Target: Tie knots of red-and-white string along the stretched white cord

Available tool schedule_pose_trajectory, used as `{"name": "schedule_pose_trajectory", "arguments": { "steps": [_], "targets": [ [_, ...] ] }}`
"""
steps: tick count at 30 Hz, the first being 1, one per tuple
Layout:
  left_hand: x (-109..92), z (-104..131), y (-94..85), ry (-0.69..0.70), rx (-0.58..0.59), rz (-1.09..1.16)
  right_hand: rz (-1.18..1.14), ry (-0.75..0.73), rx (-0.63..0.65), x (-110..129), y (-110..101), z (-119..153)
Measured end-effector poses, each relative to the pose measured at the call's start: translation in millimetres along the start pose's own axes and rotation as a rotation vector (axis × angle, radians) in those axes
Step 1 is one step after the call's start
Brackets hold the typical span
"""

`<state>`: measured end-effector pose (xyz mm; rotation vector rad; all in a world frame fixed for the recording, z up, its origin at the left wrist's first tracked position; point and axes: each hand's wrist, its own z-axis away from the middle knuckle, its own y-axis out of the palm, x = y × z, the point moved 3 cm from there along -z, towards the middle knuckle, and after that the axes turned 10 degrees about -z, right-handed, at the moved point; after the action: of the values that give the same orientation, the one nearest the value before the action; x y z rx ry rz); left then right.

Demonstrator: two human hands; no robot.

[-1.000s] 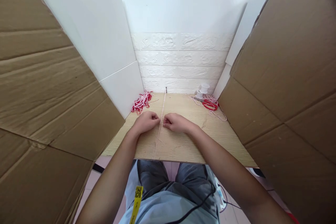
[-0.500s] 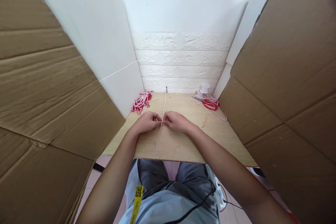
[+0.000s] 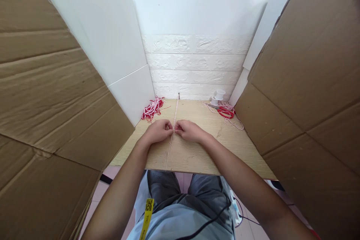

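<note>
A pale pink cord (image 3: pixel 170 152) runs from a small dark hook (image 3: pixel 179 95) at the foot of the wall, across the wooden table, to its front edge. Near the cord's middle, my left hand (image 3: pixel 161 130) pinches at it from the left side, fingertips closed. My right hand (image 3: pixel 186 130) faces it from the right, thumb and fingers also pinched together beside the cord. The two sets of fingertips almost meet. Whether each pinch holds the main cord or a thin strand around it is too small to make out.
Red and pink cords (image 3: pixel 153 109) lie heaped at the back left. At the back right are red-handled scissors (image 3: pixel 225 112), white spools (image 3: pixel 219 94) and loose pink cord (image 3: pixel 237 123). Cardboard walls (image 3: pixel 67 82) flank the table (image 3: pixel 197 157) on both sides.
My fingertips have drawn very slightly apart at the cord. Both hands otherwise stay in the same place, and the cord keeps its line.
</note>
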<state>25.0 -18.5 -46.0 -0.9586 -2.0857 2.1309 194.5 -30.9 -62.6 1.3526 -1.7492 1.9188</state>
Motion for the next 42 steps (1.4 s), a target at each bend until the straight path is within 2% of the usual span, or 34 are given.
{"name": "schedule_pose_trajectory", "arguments": {
  "steps": [3,6,8,10,14,19,21,28,37,42],
  "targets": [
    [5,-3,-1.7,-0.083,-0.077,-0.028,-0.01,0.024,0.011,-1,0,0],
    [9,-5,-7.0,-0.176,-0.216,-0.019,-0.016,0.048,0.022,-2,0,1],
    [10,-6,-10.3,-0.186,-0.296,0.04,-0.021,0.047,0.025,-2,0,1],
    [11,-7,-11.8,-0.17,-0.329,0.139,-0.028,0.036,0.024,-2,-1,1],
    [9,-7,-12.1,-0.119,-0.278,0.349,-0.029,-0.004,0.0,-2,-2,0],
    [-1,-3,-11.6,-0.078,-0.015,0.476,-0.028,-0.044,-0.032,-2,-2,-2],
    [-5,-2,-13.4,-0.074,0.032,0.5,-0.058,-0.041,-0.032,-3,-2,-1],
    [-6,0,-20.2,-0.104,-0.045,0.594,-0.129,-0.044,-0.035,-2,-3,-1],
    [-13,3,-20.0,-0.098,0.052,0.689,-0.16,-0.027,0.019,1,-7,2],
    [-7,1,-18.3,-0.151,-0.012,0.727,-0.205,0.017,0.065,-1,-11,5]
  ]
}}
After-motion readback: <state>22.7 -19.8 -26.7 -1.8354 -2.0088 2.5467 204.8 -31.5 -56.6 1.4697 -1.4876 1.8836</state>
